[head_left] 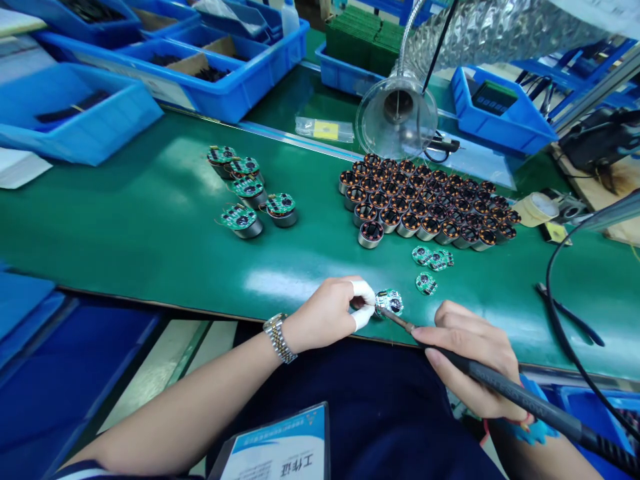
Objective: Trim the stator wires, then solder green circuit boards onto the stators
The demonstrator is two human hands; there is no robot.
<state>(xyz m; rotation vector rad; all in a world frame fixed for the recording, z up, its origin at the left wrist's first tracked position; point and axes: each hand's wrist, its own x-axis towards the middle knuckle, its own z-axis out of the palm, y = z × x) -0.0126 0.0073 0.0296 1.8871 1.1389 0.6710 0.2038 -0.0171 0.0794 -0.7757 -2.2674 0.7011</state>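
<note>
My right hand grips a soldering iron like a pen, its tip touching the edge of a round green circuit board near the table's front edge. My left hand, with white covers on thumb and forefinger, is pinched closed at the board's left side. What its fingertips hold is too small to make out. Loose round boards lie just beyond. Farther back stand rows of small motor stators with copper windings. Several stators topped with boards stand to the left.
Blue bins line the back left. A clear fume funnel on a silver duct hangs behind the stators. Pliers lie at the right, by the black cable. A tape roll sits beyond them.
</note>
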